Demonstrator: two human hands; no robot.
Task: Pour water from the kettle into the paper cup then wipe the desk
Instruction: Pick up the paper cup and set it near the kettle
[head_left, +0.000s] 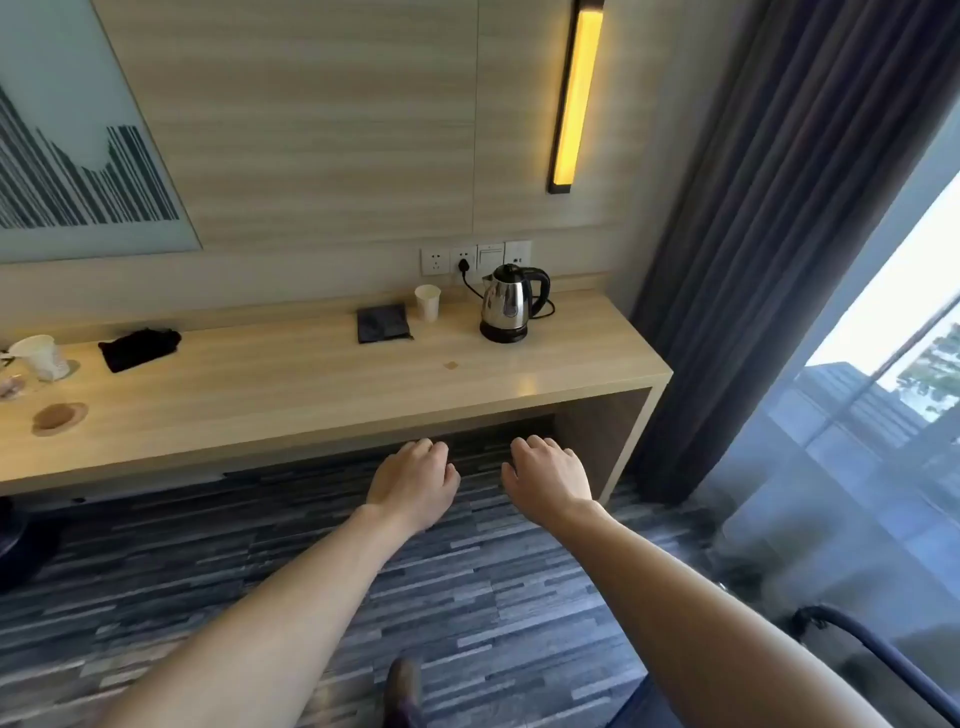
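A steel kettle (511, 306) with a black handle stands on its base at the back right of the wooden desk (311, 384), plugged into a wall socket. A white paper cup (428, 302) stands upright just left of it. A folded dark grey cloth (383, 323) lies left of the cup. My left hand (415, 480) and my right hand (548, 475) hover side by side in front of the desk's front edge, below its top, palms down. Both hold nothing, with fingers loosely curled and slightly apart.
A black pouch (139, 348) and a second paper cup (41, 357) sit at the desk's left end, near a round cable cover (58, 417). Dark curtains (779, 234) and a window are to the right. A chair arm (872, 654) is at lower right.
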